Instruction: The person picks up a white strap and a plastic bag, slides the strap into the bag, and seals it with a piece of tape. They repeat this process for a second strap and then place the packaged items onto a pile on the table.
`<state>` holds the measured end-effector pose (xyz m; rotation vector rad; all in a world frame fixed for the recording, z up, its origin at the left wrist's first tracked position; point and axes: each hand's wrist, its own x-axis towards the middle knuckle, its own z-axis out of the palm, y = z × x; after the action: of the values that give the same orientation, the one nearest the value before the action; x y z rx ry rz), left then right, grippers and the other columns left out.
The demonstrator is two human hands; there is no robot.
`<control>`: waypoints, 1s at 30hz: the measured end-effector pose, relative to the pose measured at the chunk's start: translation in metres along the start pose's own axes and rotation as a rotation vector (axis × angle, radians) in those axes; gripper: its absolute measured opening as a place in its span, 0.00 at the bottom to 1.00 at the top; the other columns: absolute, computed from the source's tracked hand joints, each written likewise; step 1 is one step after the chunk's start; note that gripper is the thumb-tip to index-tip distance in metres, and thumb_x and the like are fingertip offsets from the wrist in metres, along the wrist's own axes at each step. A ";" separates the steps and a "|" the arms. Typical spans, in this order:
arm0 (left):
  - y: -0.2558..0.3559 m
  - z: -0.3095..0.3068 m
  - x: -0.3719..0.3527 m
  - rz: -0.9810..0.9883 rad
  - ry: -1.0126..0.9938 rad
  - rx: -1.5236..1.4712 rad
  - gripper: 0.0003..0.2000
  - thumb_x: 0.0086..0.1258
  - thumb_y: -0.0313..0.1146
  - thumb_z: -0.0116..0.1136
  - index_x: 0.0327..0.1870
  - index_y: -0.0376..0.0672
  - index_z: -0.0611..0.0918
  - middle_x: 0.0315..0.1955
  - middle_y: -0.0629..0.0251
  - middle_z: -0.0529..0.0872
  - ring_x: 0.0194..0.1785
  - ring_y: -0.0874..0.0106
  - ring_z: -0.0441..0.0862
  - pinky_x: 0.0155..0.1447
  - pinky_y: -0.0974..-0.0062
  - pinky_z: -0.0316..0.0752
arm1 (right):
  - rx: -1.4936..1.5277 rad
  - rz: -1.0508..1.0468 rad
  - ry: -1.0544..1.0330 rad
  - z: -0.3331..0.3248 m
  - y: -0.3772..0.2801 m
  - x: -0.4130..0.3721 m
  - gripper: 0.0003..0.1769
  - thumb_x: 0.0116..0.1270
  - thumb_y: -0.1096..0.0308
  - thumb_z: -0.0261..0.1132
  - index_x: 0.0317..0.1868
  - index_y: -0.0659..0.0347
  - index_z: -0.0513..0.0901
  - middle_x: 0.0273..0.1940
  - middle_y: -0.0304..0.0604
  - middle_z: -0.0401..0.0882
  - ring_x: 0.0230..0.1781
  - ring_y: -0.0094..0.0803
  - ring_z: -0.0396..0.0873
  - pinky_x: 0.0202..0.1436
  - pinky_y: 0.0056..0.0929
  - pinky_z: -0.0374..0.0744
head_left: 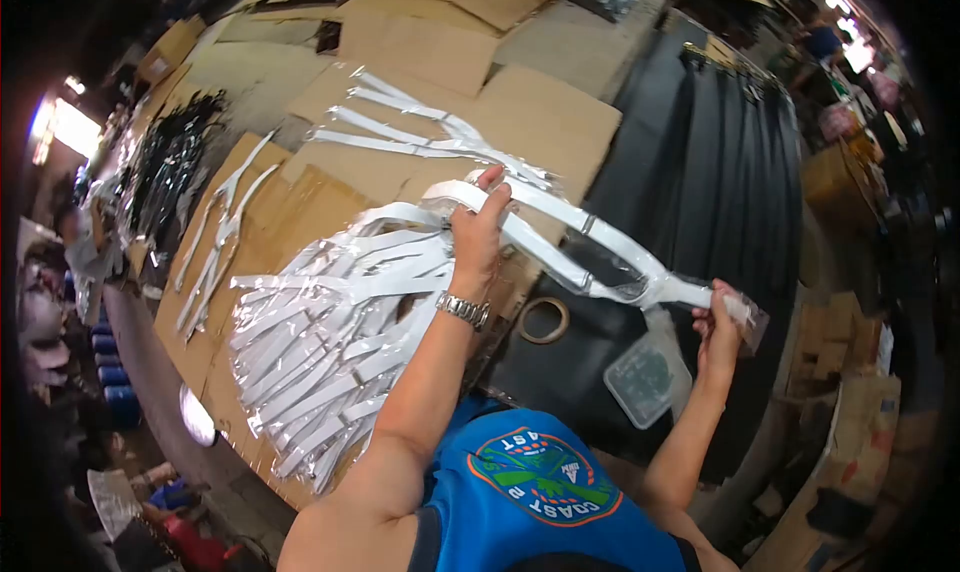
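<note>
The fingers [490, 176] of the left hand [478, 234] were pinched round a white strap set [655, 290], the thumb pressed against the bands, while those of the right hand [718, 334] grasped the single tail at its other end, where a clear wrapper [757, 324] stuck out beyond the grip. Between the two hands the set stretched in a slant above the surface [575, 54], its two bands running side by side from the left hand and joining near the right one. Below it, toward the near edge, a roll of tape [564, 322] lay flat on a black sheet [640, 172], and a translucent plastic box [645, 377] sat there too, closer to the right hand. A metal watch [463, 312] circled the left wrist. Beside that forearm, toward the near left corner, a large pile of white straps [330, 322] in glossy plastic spread over cardboard [560, 112]. Beyond the left hand, toward the far edge, more wrapped white bands [430, 137] lay fanned out, and a smaller group of white pieces [228, 227] rested near the left edge. Past these, a heap of shiny black straps [175, 162] was bunched farther left. Long black strips [735, 142] ran along the right edge. A blue sleeveless top [500, 512] showed by the near edge.
</note>
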<state>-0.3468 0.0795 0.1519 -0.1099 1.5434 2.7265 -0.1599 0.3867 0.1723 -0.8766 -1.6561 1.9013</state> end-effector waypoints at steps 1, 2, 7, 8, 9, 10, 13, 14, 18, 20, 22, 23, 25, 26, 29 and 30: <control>0.004 -0.019 0.009 0.010 0.032 0.072 0.20 0.68 0.32 0.60 0.58 0.32 0.77 0.43 0.63 0.83 0.43 0.77 0.79 0.46 0.77 0.75 | 0.019 0.059 -0.021 0.010 0.016 -0.001 0.15 0.69 0.64 0.67 0.50 0.63 0.80 0.33 0.37 0.81 0.23 0.20 0.78 0.21 0.14 0.72; 0.009 -0.038 0.019 0.021 0.065 0.143 0.20 0.68 0.32 0.61 0.58 0.31 0.78 0.42 0.63 0.84 0.42 0.77 0.79 0.46 0.78 0.75 | 0.001 0.129 -0.058 0.020 0.032 0.003 0.13 0.69 0.66 0.67 0.50 0.62 0.79 0.32 0.37 0.80 0.22 0.20 0.78 0.19 0.15 0.72; 0.052 -0.124 0.087 0.170 0.272 0.581 0.18 0.64 0.34 0.63 0.51 0.32 0.82 0.36 0.61 0.86 0.38 0.75 0.80 0.45 0.77 0.75 | -0.009 0.275 -0.340 0.128 0.059 0.001 0.13 0.69 0.67 0.67 0.49 0.63 0.79 0.32 0.38 0.81 0.25 0.20 0.79 0.23 0.15 0.76; 0.070 -0.134 0.102 0.185 0.289 0.673 0.18 0.63 0.35 0.63 0.50 0.33 0.83 0.35 0.60 0.86 0.39 0.75 0.81 0.45 0.76 0.75 | 0.035 0.276 -0.385 0.151 0.061 0.006 0.13 0.69 0.67 0.66 0.50 0.63 0.79 0.33 0.38 0.81 0.26 0.21 0.79 0.24 0.15 0.77; 0.083 -0.145 0.122 0.263 0.325 0.733 0.17 0.64 0.34 0.63 0.50 0.33 0.83 0.37 0.61 0.87 0.39 0.75 0.82 0.44 0.76 0.75 | 0.080 0.276 -0.425 0.175 0.062 0.011 0.13 0.69 0.67 0.66 0.50 0.63 0.78 0.34 0.39 0.81 0.28 0.22 0.80 0.25 0.16 0.77; 0.097 -0.156 0.144 0.341 0.359 0.791 0.17 0.65 0.34 0.62 0.50 0.33 0.83 0.38 0.63 0.87 0.38 0.76 0.83 0.42 0.77 0.76 | 0.136 0.257 -0.480 0.203 0.058 0.018 0.12 0.69 0.68 0.65 0.50 0.64 0.78 0.35 0.39 0.81 0.29 0.22 0.80 0.25 0.16 0.77; 0.162 -0.174 0.226 0.299 0.428 1.057 0.20 0.63 0.39 0.63 0.51 0.32 0.83 0.36 0.57 0.87 0.36 0.70 0.85 0.41 0.71 0.78 | 0.279 0.254 -0.490 0.286 0.057 0.046 0.14 0.69 0.70 0.64 0.53 0.65 0.78 0.42 0.40 0.80 0.37 0.25 0.79 0.37 0.27 0.81; 0.180 -0.174 0.256 0.206 0.464 1.071 0.25 0.63 0.40 0.63 0.56 0.31 0.80 0.35 0.53 0.86 0.38 0.66 0.85 0.44 0.69 0.78 | 0.301 0.277 -0.548 0.311 0.055 0.060 0.15 0.70 0.69 0.64 0.55 0.63 0.75 0.45 0.42 0.79 0.39 0.29 0.80 0.36 0.26 0.79; 0.198 -0.175 0.328 -0.023 0.438 0.638 0.21 0.66 0.36 0.53 0.56 0.31 0.75 0.30 0.50 0.82 0.30 0.62 0.86 0.28 0.67 0.79 | 0.388 0.284 -0.545 0.395 0.064 0.107 0.16 0.72 0.66 0.63 0.57 0.59 0.76 0.45 0.41 0.80 0.39 0.28 0.81 0.36 0.27 0.81; 0.163 -0.211 0.354 -0.143 0.476 0.583 0.17 0.67 0.34 0.49 0.52 0.32 0.73 0.29 0.50 0.81 0.25 0.62 0.83 0.24 0.65 0.79 | 0.342 0.327 -0.511 0.408 0.095 0.122 0.15 0.72 0.64 0.62 0.56 0.57 0.77 0.44 0.40 0.80 0.39 0.27 0.82 0.35 0.25 0.81; 0.102 -0.246 0.363 -0.248 0.557 0.580 0.15 0.66 0.33 0.48 0.48 0.32 0.73 0.29 0.50 0.80 0.20 0.64 0.79 0.22 0.64 0.78 | 0.262 0.428 -0.458 0.412 0.137 0.137 0.14 0.73 0.63 0.62 0.56 0.55 0.77 0.44 0.39 0.80 0.38 0.26 0.82 0.35 0.25 0.82; 0.070 -0.258 0.357 -0.311 0.625 0.553 0.15 0.66 0.33 0.48 0.48 0.32 0.73 0.27 0.50 0.80 0.18 0.65 0.76 0.20 0.64 0.77 | 0.228 0.464 -0.451 0.408 0.146 0.139 0.15 0.73 0.62 0.62 0.57 0.55 0.77 0.43 0.38 0.80 0.38 0.26 0.82 0.35 0.25 0.82; 0.008 -0.307 0.363 -0.383 0.547 0.508 0.15 0.66 0.36 0.56 0.46 0.34 0.75 0.25 0.53 0.79 0.18 0.66 0.75 0.19 0.63 0.74 | 0.156 0.539 -0.430 0.391 0.162 0.136 0.16 0.73 0.61 0.62 0.58 0.55 0.77 0.43 0.37 0.80 0.38 0.26 0.82 0.36 0.25 0.84; 0.004 -0.296 0.356 -0.358 0.628 0.473 0.15 0.67 0.39 0.58 0.43 0.35 0.75 0.24 0.54 0.78 0.18 0.66 0.74 0.19 0.65 0.74 | 0.149 0.528 -0.447 0.384 0.167 0.137 0.17 0.73 0.60 0.63 0.58 0.55 0.77 0.43 0.37 0.80 0.39 0.25 0.82 0.37 0.25 0.84; 0.003 -0.264 0.338 -0.302 0.754 0.343 0.18 0.66 0.45 0.64 0.38 0.35 0.77 0.23 0.56 0.77 0.18 0.67 0.73 0.18 0.69 0.72 | 0.156 0.527 -0.424 0.371 0.177 0.147 0.18 0.72 0.59 0.64 0.59 0.55 0.77 0.43 0.37 0.80 0.39 0.25 0.82 0.37 0.25 0.84; 0.004 -0.277 0.346 -0.291 0.708 0.284 0.19 0.65 0.46 0.65 0.38 0.35 0.77 0.23 0.56 0.77 0.19 0.67 0.74 0.18 0.69 0.72 | 0.168 0.512 -0.419 0.369 0.176 0.148 0.18 0.72 0.59 0.64 0.58 0.55 0.77 0.43 0.37 0.80 0.38 0.25 0.82 0.37 0.25 0.83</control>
<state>-0.6763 -0.1696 -0.0093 -1.2903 1.8305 2.3118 -0.5176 0.2100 0.0007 -0.9443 -1.5564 2.6847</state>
